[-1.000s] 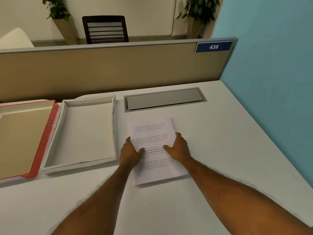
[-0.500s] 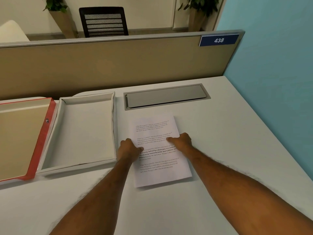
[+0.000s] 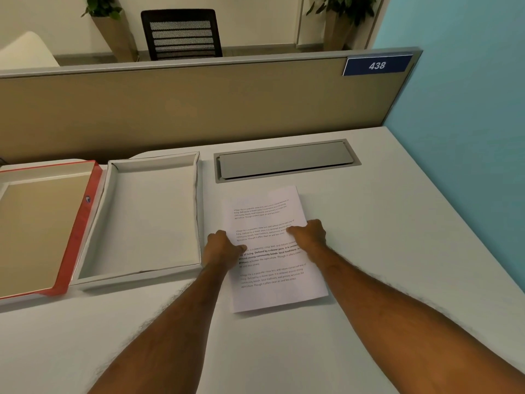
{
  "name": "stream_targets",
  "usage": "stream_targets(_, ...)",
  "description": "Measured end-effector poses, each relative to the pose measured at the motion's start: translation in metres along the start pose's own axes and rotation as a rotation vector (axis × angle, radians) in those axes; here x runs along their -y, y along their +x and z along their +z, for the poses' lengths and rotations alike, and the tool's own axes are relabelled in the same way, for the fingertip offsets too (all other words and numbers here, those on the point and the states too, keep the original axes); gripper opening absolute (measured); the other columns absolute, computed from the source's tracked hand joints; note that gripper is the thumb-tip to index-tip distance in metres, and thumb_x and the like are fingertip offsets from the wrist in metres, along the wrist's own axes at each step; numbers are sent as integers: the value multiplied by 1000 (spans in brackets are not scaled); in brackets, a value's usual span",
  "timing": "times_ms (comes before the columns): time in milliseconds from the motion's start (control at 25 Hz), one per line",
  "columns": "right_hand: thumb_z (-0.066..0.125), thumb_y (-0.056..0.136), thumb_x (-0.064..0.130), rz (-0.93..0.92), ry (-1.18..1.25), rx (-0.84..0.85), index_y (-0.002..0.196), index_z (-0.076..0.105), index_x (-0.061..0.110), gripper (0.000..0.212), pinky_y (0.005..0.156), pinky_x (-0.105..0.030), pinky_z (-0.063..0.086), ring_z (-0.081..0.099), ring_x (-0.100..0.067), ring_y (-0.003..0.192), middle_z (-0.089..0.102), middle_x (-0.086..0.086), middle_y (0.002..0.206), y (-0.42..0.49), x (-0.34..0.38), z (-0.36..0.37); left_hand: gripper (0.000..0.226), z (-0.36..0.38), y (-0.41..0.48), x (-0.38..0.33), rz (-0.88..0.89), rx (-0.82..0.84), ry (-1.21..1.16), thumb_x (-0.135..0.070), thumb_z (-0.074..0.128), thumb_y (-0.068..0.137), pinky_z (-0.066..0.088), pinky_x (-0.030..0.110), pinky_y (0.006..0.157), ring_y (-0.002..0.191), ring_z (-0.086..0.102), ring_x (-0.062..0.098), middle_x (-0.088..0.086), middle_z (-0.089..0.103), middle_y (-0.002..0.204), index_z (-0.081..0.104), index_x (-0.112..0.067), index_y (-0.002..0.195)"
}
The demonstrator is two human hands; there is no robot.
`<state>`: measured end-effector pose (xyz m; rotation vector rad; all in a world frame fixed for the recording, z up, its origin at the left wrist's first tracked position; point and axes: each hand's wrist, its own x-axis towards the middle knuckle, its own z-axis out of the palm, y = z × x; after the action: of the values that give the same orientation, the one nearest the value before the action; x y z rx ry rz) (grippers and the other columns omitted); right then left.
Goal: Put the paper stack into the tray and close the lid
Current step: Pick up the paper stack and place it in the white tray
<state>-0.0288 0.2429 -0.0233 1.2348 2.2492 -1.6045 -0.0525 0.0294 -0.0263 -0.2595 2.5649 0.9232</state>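
A white paper stack (image 3: 265, 213) with printed text lies flat on the desk, just right of the tray. My left hand (image 3: 221, 247) curls over its left edge, thumb on top of the page. My right hand (image 3: 311, 233) grips the right edge the same way. The tray (image 3: 154, 275) is a shallow white box, open and with nothing in it, a little left of the paper. Its lid (image 3: 83, 228), red-edged with a tan inside, lies open and flat at the far left, joined to the tray's left side.
A grey cable hatch (image 3: 284, 162) is set into the desk behind the paper. A tan partition (image 3: 199, 109) closes the back of the desk and a blue wall (image 3: 468, 137) runs along its right side. Bare desk surface (image 3: 397, 237) stretches right of the paper.
My hands went from lying flat on the page to curling around its left and right edges. The paper has stayed on the desk.
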Motion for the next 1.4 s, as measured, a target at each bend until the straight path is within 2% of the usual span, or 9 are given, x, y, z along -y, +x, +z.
stream_targets(160, 77, 77, 10, 60, 198, 66, 111, 66, -6, 39, 81, -38, 58, 70, -33, 93, 71, -20, 111, 7, -4, -9, 56, 3, -3, 2, 5, -35, -36, -35, 77, 78, 55, 48, 91, 106, 64, 31, 10, 63, 121, 55, -9, 122)
stream_targets(240, 74, 79, 8, -13, 179, 70, 107, 68, -3, 30, 79, -38, 59, 70, -31, 91, 72, -17, 111, 3, -5, -8, 55, 8, -8, 2, 16, -74, -96, -32, 76, 79, 54, 49, 94, 109, 62, 32, 11, 61, 123, 54, -8, 124)
stream_targets(360, 71, 84, 12, -187, 134, 9, 108, 60, 6, 28, 62, -24, 53, 66, -23, 88, 68, -8, 110, -16, -4, -5, 54, 11, -7, 8, 31, -58, -187, -27, 76, 80, 51, 50, 98, 113, 60, 32, 13, 59, 127, 53, -7, 125)
stream_targets(560, 72, 85, 13, -411, 258, 89, 112, 55, 9, 32, 73, -33, 62, 72, -25, 92, 70, -8, 110, -45, -8, -21, 74, 6, -11, 8, -13, -39, -298, -52, 67, 81, 43, 49, 106, 128, 46, 32, 11, 41, 141, 43, -8, 135)
stream_targets(720, 73, 84, 14, -453, 342, 87, 110, 56, 12, 32, 63, -25, 61, 74, -16, 81, 72, -8, 105, -61, -10, -40, 55, 0, -29, 2, 156, 131, -675, -47, 60, 87, 58, 38, 83, 110, 65, 29, 4, 62, 122, 48, -10, 125)
stream_targets(840, 71, 86, 11, -450, 335, 20, 116, 55, 8, 35, 73, -34, 62, 72, -25, 90, 70, -12, 110, -69, -7, -53, 35, -5, -51, -10, 288, 9, -676, -37, 57, 93, 61, 31, 72, 97, 69, 20, 3, 63, 114, 43, -18, 118)
stream_targets(1000, 67, 88, 12, -560, 275, 16, 122, 51, 10, 37, 82, -40, 59, 67, -28, 101, 65, -7, 114, -88, -1, -70, 21, -16, -88, -17, 548, -126, -720, -36, 57, 92, 57, 18, 62, 92, 68, 3, -17, 60, 105, 42, -38, 105)
stream_targets(1200, 65, 88, 24, -745, 306, 132, 113, 44, 50, 41, 73, -25, 61, 66, -4, 100, 62, 27, 106, -128, -8, -74, 30, -31, -122, 3, 712, -239, -743, -32, 54, 92, 53, 12, 69, 102, 59, -4, -37, 54, 103, 41, -54, 108)
stream_targets(1400, 64, 90, 14, -797, 241, 72, 113, 43, 40, 41, 81, -31, 60, 62, 4, 101, 61, 22, 105, -140, -36, -59, 46, -17, -142, 25, 675, -299, -690, -27, 53, 91, 50, 6, 70, 101, 55, -10, -44, 51, 102, 36, -66, 108)
